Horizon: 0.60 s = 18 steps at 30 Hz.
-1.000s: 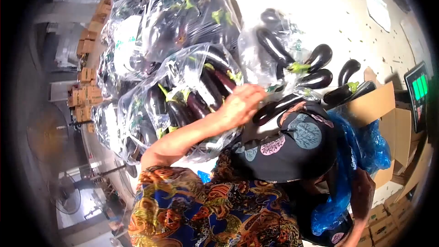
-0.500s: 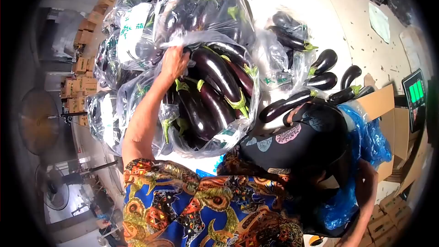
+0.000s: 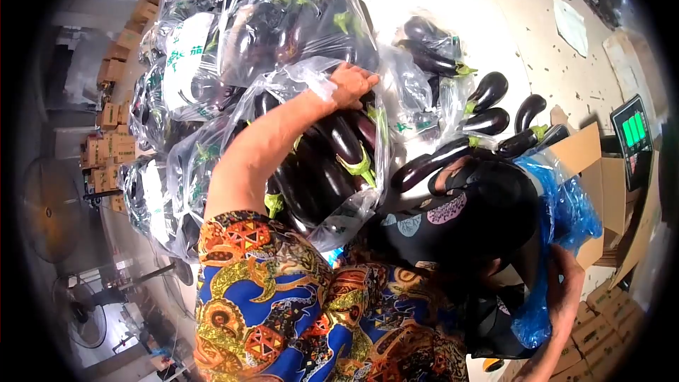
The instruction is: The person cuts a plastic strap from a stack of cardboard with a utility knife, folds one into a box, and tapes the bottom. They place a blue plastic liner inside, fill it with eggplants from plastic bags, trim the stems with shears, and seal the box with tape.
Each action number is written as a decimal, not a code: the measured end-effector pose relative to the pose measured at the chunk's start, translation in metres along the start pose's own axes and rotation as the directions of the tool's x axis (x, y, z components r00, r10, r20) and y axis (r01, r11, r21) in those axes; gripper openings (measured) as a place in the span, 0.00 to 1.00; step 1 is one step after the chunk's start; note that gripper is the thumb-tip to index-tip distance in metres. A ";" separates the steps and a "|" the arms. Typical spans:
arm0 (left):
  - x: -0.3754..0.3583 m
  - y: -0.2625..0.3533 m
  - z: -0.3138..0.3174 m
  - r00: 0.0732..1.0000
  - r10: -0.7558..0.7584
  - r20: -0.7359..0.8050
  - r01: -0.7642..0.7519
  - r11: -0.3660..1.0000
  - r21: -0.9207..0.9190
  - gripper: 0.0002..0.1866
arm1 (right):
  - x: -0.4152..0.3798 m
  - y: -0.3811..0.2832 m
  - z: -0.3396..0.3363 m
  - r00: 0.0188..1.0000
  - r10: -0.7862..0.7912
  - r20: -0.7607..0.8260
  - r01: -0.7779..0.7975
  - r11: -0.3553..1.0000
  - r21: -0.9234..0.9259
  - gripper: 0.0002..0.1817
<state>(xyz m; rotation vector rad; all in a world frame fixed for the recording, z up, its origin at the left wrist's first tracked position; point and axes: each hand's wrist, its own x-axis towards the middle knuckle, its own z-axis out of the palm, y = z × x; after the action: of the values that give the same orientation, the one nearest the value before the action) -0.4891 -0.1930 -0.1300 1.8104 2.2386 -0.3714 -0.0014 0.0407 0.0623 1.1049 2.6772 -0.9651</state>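
My left hand [image 3: 353,85] reaches across an open clear plastic bag [image 3: 346,223] full of dark purple eggplants [image 3: 339,134]. Its fingers are curled together at the bag's far right side, and what they grip is hidden. A loose flap of the bag lies against that wrist. At the right, my right hand [image 3: 566,283] is closed at the edge of a blue plastic bag [image 3: 576,212], its fingertips partly hidden. This blue bag hangs out of an open cardboard box [image 3: 614,194].
Other clear bags of eggplants [image 3: 290,21] crowd the table's left and back. Several loose eggplants [image 3: 488,122] lie right of the open bag. Dark cloth with pale prints [image 3: 481,219] covers the middle front. A scale display [image 3: 633,131] stands beyond the box; a fan [image 3: 49,209] is at left.
My left hand has moved right, from the bag's left rim across the eggplants to its far right side. My right hand stays by the blue bag. The view has shifted slightly.
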 end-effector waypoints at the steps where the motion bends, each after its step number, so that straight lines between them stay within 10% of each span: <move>1: -0.001 -0.001 -0.011 0.992 0.061 0.108 -0.068 0.996 0.055 0.35 | -0.001 0.002 0.001 1.000 0.000 -0.004 0.000 1.000 0.007 0.14; 5: -0.007 0.011 -0.064 0.979 0.148 0.140 -0.179 0.953 0.246 0.36 | -0.021 0.010 0.016 0.958 -0.126 -0.257 0.114 0.992 -0.063 0.13; 18: -0.077 -0.027 -0.113 0.923 0.000 -0.386 -0.058 0.989 -0.138 0.31 | -0.007 0.006 0.001 0.995 0.065 -0.075 -0.061 0.996 0.059 0.11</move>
<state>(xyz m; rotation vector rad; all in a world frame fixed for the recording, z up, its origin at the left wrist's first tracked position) -0.5027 -0.2305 0.0032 1.9712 2.4044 0.1725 0.0075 0.0397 0.0604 1.2549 2.6720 -1.0138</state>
